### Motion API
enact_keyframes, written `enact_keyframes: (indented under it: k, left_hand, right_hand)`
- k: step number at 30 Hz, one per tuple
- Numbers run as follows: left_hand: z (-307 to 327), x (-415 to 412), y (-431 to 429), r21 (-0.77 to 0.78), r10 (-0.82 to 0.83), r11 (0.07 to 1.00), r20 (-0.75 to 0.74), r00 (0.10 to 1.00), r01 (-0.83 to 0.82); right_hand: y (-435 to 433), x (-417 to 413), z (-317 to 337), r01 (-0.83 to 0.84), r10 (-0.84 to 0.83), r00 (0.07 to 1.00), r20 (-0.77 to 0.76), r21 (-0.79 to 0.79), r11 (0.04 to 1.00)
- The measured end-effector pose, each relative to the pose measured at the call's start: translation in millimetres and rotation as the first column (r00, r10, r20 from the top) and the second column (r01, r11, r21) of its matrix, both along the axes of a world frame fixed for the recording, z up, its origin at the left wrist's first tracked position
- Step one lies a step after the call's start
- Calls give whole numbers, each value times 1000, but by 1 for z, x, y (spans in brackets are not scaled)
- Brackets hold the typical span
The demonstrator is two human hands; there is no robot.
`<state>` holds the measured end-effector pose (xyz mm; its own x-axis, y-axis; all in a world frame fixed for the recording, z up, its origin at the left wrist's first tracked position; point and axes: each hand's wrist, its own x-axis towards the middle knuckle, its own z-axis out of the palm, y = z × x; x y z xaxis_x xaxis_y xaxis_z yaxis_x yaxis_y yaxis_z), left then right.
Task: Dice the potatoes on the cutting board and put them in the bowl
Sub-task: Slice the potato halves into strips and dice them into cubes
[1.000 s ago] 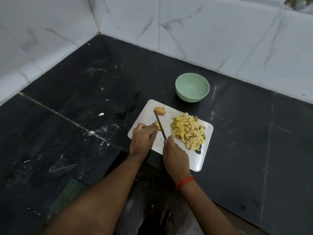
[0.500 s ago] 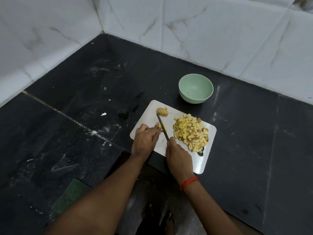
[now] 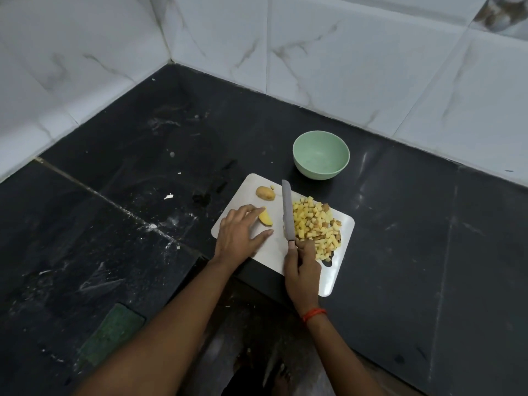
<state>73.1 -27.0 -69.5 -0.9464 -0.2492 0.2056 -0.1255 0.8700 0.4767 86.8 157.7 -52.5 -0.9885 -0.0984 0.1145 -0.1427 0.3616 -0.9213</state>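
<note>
Since 1 s ago: R hand point(image 3: 303, 270), clamped on handle of grey-bladed kitchen knife point(image 3: 287, 212), swung blade off the cut & against left edge of yellow diced-potato heap point(image 3: 317, 227), prob. pushing fresh dice in. L hand point(image 3: 240, 232) now flat, fingers apart, touching yellow potato wedge point(image 3: 265, 219) on white plastic cutting board point(image 3: 271, 252). Still uncut: brown potato end-piece point(image 3: 265, 193). Pale green round bowl point(image 3: 321, 167) has no dice yet.
</note>
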Motion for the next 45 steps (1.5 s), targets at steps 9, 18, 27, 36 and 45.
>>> enact_keyframes:
  k: [9,18,27,36,45]
  left_hand:
    - [14,-29,-7,0,73,997,83,994,-73]
    - [9,-21,3,191,257,949,2,967,-252]
    - [3,22,0,327,182,929,9,983,-175]
    - [-2,24,0,242,207,954,-105,973,-177]
    - [-3,23,0,208,184,966,-144,972,-152]
  right_hand:
    - [1,1,2,-10,9,999,-37,-25,1000]
    - [2,1,-1,-37,36,999,-20,-21,999]
    - [3,1,-1,-51,51,999,-7,3,999]
    - [-8,1,-2,-111,181,975,-131,422,900]
    - [-20,-9,6,-241,355,934,-25,689,684]
